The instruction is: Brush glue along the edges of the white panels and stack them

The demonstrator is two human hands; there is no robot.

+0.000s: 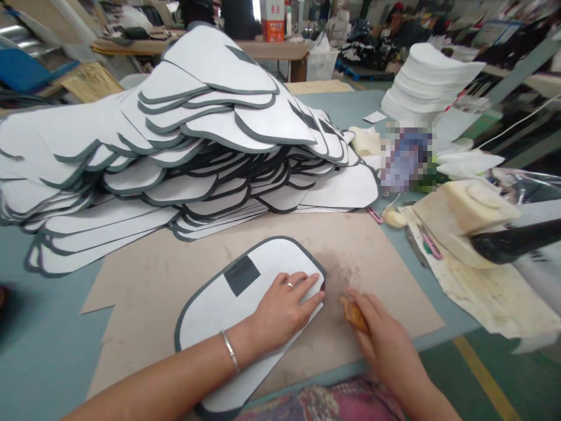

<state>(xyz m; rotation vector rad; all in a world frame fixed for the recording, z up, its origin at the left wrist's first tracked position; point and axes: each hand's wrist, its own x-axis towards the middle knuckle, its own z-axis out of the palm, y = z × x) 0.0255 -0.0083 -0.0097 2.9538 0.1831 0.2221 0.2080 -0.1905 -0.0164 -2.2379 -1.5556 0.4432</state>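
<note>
A white rounded panel (210,316) with a dark grey border lies on brown cardboard, a dark square patch (242,275) near its upper edge. My left hand (284,304) rests flat on the panel's right part, fingers spread, one tip near the border. To the right, just off the panel, my right hand (381,327) is closed around a small orange-brown block-like tool (355,316); its exact kind is not clear. The tool is apart from the panel, over the stained cardboard. My left forearm covers part of the panel's lower half.
A large heap of similar panels (210,128) fills the table's back left. Brown cardboard (149,280) covers the front. At right stand a cream plastic container (468,210) with a black-handled tool (517,240), a pink cutter (432,242) and stacked white pieces (423,82).
</note>
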